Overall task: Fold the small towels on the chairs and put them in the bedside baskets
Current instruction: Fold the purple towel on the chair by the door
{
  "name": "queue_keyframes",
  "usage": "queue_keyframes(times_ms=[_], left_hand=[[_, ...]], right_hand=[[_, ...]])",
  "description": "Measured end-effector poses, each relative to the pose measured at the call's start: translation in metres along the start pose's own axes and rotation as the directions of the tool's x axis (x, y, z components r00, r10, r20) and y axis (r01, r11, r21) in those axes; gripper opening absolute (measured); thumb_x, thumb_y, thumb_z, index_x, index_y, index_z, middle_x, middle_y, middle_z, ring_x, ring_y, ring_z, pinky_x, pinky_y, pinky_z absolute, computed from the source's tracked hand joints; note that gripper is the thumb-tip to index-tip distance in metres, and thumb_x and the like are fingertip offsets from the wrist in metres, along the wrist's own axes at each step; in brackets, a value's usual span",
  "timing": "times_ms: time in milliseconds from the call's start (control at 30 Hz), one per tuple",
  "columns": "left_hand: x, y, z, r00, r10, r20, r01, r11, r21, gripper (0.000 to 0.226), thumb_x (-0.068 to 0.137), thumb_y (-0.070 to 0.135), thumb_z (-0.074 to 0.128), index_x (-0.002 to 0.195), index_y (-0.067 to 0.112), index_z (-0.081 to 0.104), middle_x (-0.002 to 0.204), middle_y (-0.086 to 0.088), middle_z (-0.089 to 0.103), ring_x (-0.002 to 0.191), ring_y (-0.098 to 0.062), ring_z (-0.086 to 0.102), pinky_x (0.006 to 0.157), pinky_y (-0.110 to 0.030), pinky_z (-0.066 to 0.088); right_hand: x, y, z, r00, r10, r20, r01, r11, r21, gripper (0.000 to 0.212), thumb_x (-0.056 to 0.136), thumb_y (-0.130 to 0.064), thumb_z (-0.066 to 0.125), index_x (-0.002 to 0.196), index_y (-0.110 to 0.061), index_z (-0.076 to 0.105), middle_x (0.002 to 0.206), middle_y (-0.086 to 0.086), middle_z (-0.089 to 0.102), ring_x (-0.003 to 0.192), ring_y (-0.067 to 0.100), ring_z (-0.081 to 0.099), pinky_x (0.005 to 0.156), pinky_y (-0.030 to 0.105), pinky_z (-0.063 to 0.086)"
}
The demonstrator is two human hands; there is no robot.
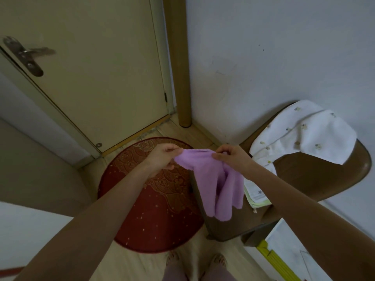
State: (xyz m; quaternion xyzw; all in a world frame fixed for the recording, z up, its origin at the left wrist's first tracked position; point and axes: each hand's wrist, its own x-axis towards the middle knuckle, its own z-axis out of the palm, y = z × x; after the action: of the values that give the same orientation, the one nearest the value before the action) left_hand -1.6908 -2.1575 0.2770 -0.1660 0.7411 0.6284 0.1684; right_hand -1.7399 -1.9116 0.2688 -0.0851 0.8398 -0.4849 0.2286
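A small purple towel [213, 183] hangs in the air in front of me, held up by its top edge. My left hand [162, 157] pinches its left corner and my right hand [231, 157] pinches the right part of the top edge. The rest of the cloth droops in folds over the front of a brown chair [316, 179]. A white patterned towel [304, 136] lies draped over the chair's back. A pale green and white folded cloth [256, 196] lies on the seat, partly behind the purple towel. No basket is in view.
A round red mat [158, 209] covers the wooden floor under my arms. A cream door [101, 78] with a metal handle [24, 55] stands ahead on the left, a brown post [180, 61] beside it. A white wall runs behind the chair. My feet [194, 260] show at the bottom.
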Motion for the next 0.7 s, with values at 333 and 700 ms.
queue_keyframes(times_ms=[333, 700], left_hand=[[-0.004, 0.024, 0.022, 0.945, 0.091, 0.315, -0.142, 0.980, 0.142, 0.048, 0.089, 0.018, 0.068, 0.132, 0.033, 0.052, 0.060, 0.007, 0.056, 0.050, -0.003, 0.049, 0.051, -0.021, 0.045], [0.009, 0.032, 0.025, 0.943, 0.185, 0.277, -0.233, 0.960, 0.153, 0.014, 0.096, 0.023, 0.058, 0.093, 0.016, 0.069, 0.073, 0.003, 0.063, 0.059, -0.005, 0.053, 0.052, -0.017, 0.042]], right_hand=[[0.001, -0.017, -0.017, 0.990, -0.075, 0.121, 0.059, 0.990, 0.131, 0.031, 0.081, -0.009, 0.076, 0.107, -0.015, 0.061, 0.100, 0.005, 0.072, 0.100, 0.022, 0.068, 0.094, 0.042, 0.053], [-0.015, -0.021, -0.028, 0.986, -0.057, 0.156, 0.058, 0.998, 0.001, 0.018, 0.086, -0.027, 0.072, 0.101, -0.019, 0.067, 0.095, -0.005, 0.070, 0.087, 0.009, 0.068, 0.076, 0.028, 0.055]])
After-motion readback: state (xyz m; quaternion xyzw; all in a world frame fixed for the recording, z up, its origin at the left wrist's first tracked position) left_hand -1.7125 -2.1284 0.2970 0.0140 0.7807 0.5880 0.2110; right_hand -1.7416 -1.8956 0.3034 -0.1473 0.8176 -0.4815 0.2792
